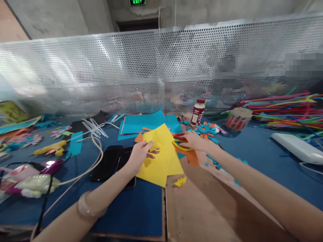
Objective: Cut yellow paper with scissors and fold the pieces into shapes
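Observation:
Near the middle of the table, my left hand (140, 154) pinches a sheet of yellow paper (158, 161) between thumb and fingers. Dark patches beside the fingertips may be shadow or cut holes; I cannot tell. More yellow paper (176, 164) lies under its right side. My right hand (193, 141) is closed by the sheet's right edge, fingers at curved red and yellow strips (180, 146) whose kind is unclear. Orange paper (193, 158) lies beneath that hand. A small yellow scrap (180, 182) sits on the bare wood in front.
Blue paper sheets (143, 122) lie behind. Two phones (107, 163) are left of the yellow paper, near a yellow glue gun (51, 148) and cables. To the right stand a bottle (198, 112), a clear tub (238, 118), pipe cleaners (282, 109) and a white power strip (297, 148).

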The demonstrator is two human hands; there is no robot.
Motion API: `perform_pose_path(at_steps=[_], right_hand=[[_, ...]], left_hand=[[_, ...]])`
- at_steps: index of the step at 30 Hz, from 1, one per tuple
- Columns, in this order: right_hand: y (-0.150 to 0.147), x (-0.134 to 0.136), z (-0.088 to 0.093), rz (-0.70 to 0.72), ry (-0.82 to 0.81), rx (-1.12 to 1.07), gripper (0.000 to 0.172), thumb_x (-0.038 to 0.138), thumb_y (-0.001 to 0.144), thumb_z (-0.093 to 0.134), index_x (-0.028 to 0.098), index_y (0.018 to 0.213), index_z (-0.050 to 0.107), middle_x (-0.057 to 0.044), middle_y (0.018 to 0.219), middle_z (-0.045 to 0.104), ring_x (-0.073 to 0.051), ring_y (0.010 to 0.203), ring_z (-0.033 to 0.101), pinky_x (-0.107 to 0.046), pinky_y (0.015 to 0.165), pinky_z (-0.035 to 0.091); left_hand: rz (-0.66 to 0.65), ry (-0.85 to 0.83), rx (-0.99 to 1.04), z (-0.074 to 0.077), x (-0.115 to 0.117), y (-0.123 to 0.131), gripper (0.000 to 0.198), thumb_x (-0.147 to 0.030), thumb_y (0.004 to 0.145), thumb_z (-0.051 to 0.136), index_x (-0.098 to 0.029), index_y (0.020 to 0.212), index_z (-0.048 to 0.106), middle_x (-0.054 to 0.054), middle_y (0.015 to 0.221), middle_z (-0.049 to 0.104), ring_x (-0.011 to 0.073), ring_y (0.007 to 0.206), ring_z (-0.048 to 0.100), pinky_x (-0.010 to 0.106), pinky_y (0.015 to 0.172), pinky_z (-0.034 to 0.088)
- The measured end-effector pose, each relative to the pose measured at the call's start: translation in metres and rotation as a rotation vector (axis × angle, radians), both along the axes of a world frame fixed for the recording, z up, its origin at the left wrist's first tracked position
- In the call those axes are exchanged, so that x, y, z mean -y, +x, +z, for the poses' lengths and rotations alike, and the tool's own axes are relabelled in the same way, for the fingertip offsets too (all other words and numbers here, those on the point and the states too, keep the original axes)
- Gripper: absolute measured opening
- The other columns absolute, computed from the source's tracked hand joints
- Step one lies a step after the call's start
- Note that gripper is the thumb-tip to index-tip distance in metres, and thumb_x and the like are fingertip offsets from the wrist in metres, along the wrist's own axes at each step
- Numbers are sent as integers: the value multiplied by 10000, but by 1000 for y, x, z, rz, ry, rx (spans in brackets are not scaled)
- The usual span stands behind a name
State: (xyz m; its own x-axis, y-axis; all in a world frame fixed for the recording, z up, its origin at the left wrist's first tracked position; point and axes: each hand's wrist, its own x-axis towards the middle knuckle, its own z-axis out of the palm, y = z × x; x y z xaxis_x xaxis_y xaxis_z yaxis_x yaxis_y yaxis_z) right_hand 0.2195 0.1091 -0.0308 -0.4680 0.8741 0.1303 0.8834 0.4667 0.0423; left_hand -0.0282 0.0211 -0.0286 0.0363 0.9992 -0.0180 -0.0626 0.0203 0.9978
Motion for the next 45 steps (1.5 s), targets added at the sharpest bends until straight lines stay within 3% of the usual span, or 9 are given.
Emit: perform_pose_path(at_steps=[4, 14, 19, 23, 31, 37, 40, 42, 45], right_hand=[[0, -5, -6, -16, -17, 26, 311, 382, 870, 505, 146, 1065, 558, -73, 1086, 574, -196, 962, 563, -416, 826, 458], [-4, -5, 13, -109, -33, 84, 280, 351, 875, 508, 145, 1058, 559, -62, 1026, 595, -165, 861, 593, -356, 744, 500], [-18, 14, 34, -141, 95, 31, 272, 337, 863, 524, 144, 1052, 558, -72, 1071, 577, -189, 938, 568, -396, 802, 469], [-41, 45, 43, -84, 161, -95, 246, 295, 782, 600, 121, 955, 579, -123, 979, 614, -235, 900, 577, -330, 710, 454], [-85, 91, 33, 74, 289, -413, 197, 186, 881, 405, 187, 972, 580, -67, 936, 632, -194, 889, 537, -314, 769, 416], [-91, 93, 37, -30, 319, -812, 388, 375, 884, 411, 171, 1210, 461, -144, 1259, 473, -286, 1144, 396, -451, 906, 344], [-86, 81, 33, -63, 154, -916, 401, 471, 896, 313, 173, 963, 572, -78, 835, 615, -204, 760, 573, -316, 621, 452], [-79, 73, 31, -68, 69, -916, 488, 506, 903, 234, 180, 756, 566, 7, 538, 502, -136, 465, 485, -252, 437, 374], [-69, 68, 30, -76, 4, -911, 506, 529, 893, 238, 188, 641, 514, 54, 438, 369, -98, 353, 354, -232, 376, 275]], left_hand=[[-22, -6, 87, -1, 1, 1, 310, -351, 768, 614, -98, 947, 619, 134, 894, 690, 173, 696, 670, 194, 493, 490], [-147, -105, 369, -6, -3, 2, 198, -257, 749, 666, -139, 900, 616, 102, 1111, 612, 218, 898, 656, 275, 692, 551], [-238, -142, 505, -5, -3, 7, 135, -233, 713, 703, -135, 757, 622, 84, 1090, 623, 234, 976, 622, 351, 852, 515], [-302, -170, 584, -4, 1, 13, 114, -200, 699, 712, -138, 767, 645, 75, 1007, 659, 234, 998, 602, 403, 909, 467], [-284, -48, 624, 5, 16, 18, 74, -163, 707, 674, -123, 766, 653, 37, 777, 641, 116, 707, 573, 245, 672, 456], [-236, 23, 616, 6, 16, 11, 107, -119, 616, 699, -141, 649, 600, -27, 601, 536, 43, 503, 426, 172, 452, 300], [-230, 10, 545, 3, 13, 9, 157, -206, 603, 743, -131, 674, 625, 4, 627, 582, 61, 500, 458, 189, 450, 298], [-231, -8, 496, 2, 13, 9, 198, -225, 592, 759, -125, 720, 646, 24, 653, 605, 74, 507, 480, 195, 445, 293], [-243, -28, 442, 2, 14, 10, 237, -237, 591, 768, -112, 758, 657, 24, 630, 584, 65, 481, 454, 191, 427, 268]])
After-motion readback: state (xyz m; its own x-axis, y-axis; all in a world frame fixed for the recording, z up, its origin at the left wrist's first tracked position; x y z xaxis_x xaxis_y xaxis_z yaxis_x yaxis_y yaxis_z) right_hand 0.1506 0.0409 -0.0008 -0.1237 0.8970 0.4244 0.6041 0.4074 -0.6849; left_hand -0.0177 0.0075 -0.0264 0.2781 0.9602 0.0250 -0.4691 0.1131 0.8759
